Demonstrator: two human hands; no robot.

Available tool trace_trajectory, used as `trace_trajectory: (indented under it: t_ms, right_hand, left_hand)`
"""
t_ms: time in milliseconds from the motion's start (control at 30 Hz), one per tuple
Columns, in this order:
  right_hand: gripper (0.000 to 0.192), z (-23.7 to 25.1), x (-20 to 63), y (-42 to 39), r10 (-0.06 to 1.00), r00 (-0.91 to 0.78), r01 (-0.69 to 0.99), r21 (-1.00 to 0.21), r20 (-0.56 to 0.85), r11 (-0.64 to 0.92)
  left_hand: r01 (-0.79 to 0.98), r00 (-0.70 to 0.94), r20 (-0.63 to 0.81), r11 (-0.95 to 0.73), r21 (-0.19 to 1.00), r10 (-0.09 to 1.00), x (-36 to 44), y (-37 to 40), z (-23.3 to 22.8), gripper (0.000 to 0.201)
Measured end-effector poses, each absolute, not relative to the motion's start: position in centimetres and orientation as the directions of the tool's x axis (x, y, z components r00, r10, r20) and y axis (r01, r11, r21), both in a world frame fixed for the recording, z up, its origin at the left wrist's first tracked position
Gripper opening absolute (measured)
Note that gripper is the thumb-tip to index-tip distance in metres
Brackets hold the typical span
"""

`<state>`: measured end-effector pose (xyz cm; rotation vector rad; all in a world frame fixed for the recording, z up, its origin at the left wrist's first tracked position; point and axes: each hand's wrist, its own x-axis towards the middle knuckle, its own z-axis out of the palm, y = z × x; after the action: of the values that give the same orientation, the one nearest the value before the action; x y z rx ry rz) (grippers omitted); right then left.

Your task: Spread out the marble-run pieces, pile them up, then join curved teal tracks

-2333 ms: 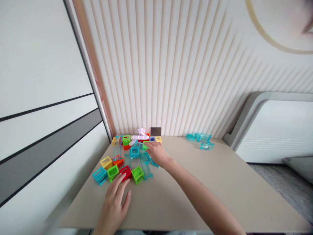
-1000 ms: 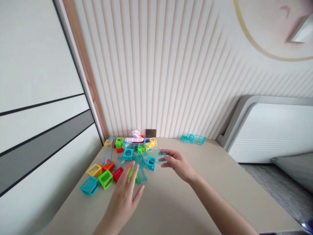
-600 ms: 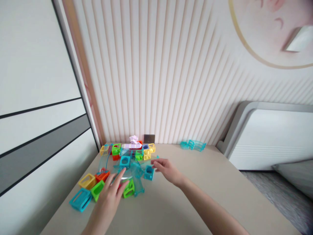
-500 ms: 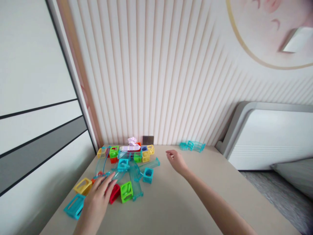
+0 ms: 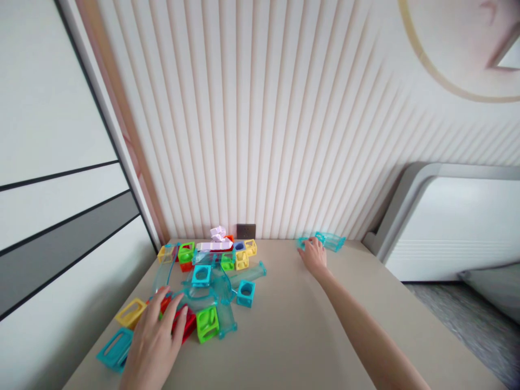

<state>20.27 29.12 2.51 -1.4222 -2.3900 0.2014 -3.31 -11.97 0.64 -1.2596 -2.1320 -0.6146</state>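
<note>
No grip is closed by the left hand point(image 5: 152, 338): it is laid flat, fingers spread, on the red open-sided plastic block point(image 5: 186, 326), with the fingertips at the edge of a clear teal curved plastic track piece point(image 5: 199, 298). Whether anything is gripped by the right hand point(image 5: 314, 255) cannot be told; it is stretched far across the beige tabletop point(image 5: 292, 336), its fingertips touching the small cluster of clear teal plastic track pieces point(image 5: 331, 241) by the ribbed wall panel point(image 5: 264, 119). Measured from the red block, a lime green cube frame point(image 5: 207, 324) is found just to the right, a yellow cube frame point(image 5: 130, 312) and a teal cube frame point(image 5: 116, 349) to the left, and a small teal cube point(image 5: 246, 293) farther right. Beyond the red block, more coloured frames and a pale lilac flat piece point(image 5: 215, 246) are gathered against the wall.
</note>
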Motion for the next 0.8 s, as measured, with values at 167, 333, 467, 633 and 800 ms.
trace_trajectory:
  t_ms: [167,333,467,633,800]
  right_hand:
    - [0.029,4.1,17.9,26.3,0.788,-0.567,0.687,-0.39,0.24,0.613]
    - [0.023,6.3,12.9,20.1,0.561,-0.777,0.396,-0.47,0.287,0.789]
    - [0.03,7.3,9.8,17.1,0.466,-0.828,0.264,-0.518,0.311,0.814]
    - [0.044,8.3,7.4,15.5,0.43,-0.835,0.195,-0.545,0.343,0.815]
    - [0.055,9.5,4.7,12.3,0.136,-0.916,-0.04,-0.421,0.379,0.906]
  left_hand:
    - [0.934,-0.302,0.742,0.34,0.107,0.598,-0.9,-11.7,1.9,0.023]
    - [0.97,-0.222,0.72,0.222,0.097,0.658,0.2,-11.6,1.6,0.022]
    - [0.976,-0.209,0.691,0.186,0.11,0.691,0.5,-11.5,1.3,0.02]
    - [0.974,-0.227,0.643,0.166,0.154,0.731,0.7,-11.3,1.2,0.022]
    - [0.967,-0.253,0.651,0.167,0.192,0.716,1.2,-11.2,1.7,0.023]
